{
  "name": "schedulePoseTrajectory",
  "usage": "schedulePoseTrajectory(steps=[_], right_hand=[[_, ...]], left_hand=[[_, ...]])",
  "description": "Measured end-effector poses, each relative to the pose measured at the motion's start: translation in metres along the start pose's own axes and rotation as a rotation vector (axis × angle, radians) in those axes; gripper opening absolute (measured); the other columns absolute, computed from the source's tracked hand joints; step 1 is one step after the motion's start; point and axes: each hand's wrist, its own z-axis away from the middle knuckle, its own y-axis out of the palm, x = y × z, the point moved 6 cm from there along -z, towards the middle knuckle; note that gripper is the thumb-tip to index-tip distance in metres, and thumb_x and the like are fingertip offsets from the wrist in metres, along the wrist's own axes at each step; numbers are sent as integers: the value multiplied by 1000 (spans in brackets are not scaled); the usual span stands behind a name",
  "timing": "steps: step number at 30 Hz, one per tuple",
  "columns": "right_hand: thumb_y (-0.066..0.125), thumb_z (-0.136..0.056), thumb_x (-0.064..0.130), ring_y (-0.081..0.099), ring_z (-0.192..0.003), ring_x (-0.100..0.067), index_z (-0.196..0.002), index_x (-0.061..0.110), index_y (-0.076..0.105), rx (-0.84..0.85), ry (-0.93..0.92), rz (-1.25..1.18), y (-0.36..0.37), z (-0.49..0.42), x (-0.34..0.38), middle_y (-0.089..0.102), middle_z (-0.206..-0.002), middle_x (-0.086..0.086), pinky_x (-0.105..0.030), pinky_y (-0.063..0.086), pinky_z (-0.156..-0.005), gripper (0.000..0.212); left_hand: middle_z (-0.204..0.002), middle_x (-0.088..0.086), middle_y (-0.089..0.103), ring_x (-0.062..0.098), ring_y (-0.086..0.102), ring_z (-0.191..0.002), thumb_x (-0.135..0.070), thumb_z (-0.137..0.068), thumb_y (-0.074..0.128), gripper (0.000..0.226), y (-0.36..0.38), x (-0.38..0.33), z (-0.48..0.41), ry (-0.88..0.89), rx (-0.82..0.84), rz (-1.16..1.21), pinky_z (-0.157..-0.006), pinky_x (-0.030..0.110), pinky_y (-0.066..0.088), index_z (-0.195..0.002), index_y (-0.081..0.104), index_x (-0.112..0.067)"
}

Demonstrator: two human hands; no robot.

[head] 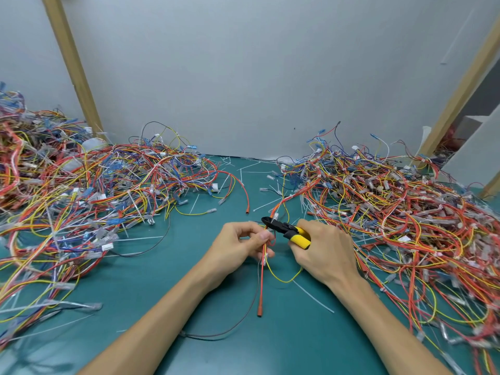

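Step, prob.: snipping a tie off the wire bundle [261, 282], near-centre on the table [173, 266], btwn two wire piles. L hand [238, 244] pinches the wires. R hand [324, 250] is wrapped round the cutters [286, 230], tips at the bundle. Next: blades on the tie only, then squeeze.

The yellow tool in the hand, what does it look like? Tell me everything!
The cutters are small, with a black metal-looking head and yellow handle sleeves. The right hand grips the handles, hiding most of them. The pointed tip aims left, above the green table, at the red and yellow wires that the left hand pinches. Whether it touches them is unclear.
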Motion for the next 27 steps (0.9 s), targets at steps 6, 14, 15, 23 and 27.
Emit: schedulePoseTrajectory(steps=[6, 14, 15, 23, 27], right_hand=[[58, -79, 43, 54, -65, -28, -73, 22, 51, -6, -12, -26, 1, 1, 0, 56, -67, 3, -31, 29, -53, 23], [58, -82, 45, 53, -66, -25, -75, 22, 51, 36, 4, -25, 5, 1, -2, 57, -69, 3, -32, 33, -52, 25], [57, -81, 46, 52, -65, -26, -74, 21, 51, 42, 12, -30, 4, 1, -2, 56, -67, 3, -32, 34, -52, 26], [60, -79, 43, 50, -61, -26, -71, 20, 53, 48, 58, -38, 3, 1, -2, 53, -59, 3, -31, 33, -51, 25], [60, -84, 39, 44, -65, -20, -78, 24, 52, 45, 29, -57, 3, 2, 0, 56, -71, 6, -32, 30, -55, 18]], left_hand=[[-80, 14, 64, 20, 67, -64, -7, -94, 58, 16, 0, 1, 0, -1, -3, -5, -60, 26, 55, -82, 66, 0], [-84, 17, 62, 18, 68, -64, -6, -94, 57, 16, 0, 1, 0, 5, 2, -12, -61, 26, 56, -82, 64, 1], [-83, 17, 62, 18, 68, -64, -7, -94, 57, 16, 0, 1, 0, 4, 3, -13, -61, 26, 56, -82, 65, 1], [-86, 22, 60, 18, 68, -65, -6, -95, 56, 18, -1, 1, 0, 2, 7, -29, -62, 26, 56, -80, 65, -1], [-85, 22, 61, 20, 67, -65, -7, -95, 57, 17, -1, 1, 0, -1, 0, -37, -64, 27, 57, -81, 65, -1]])
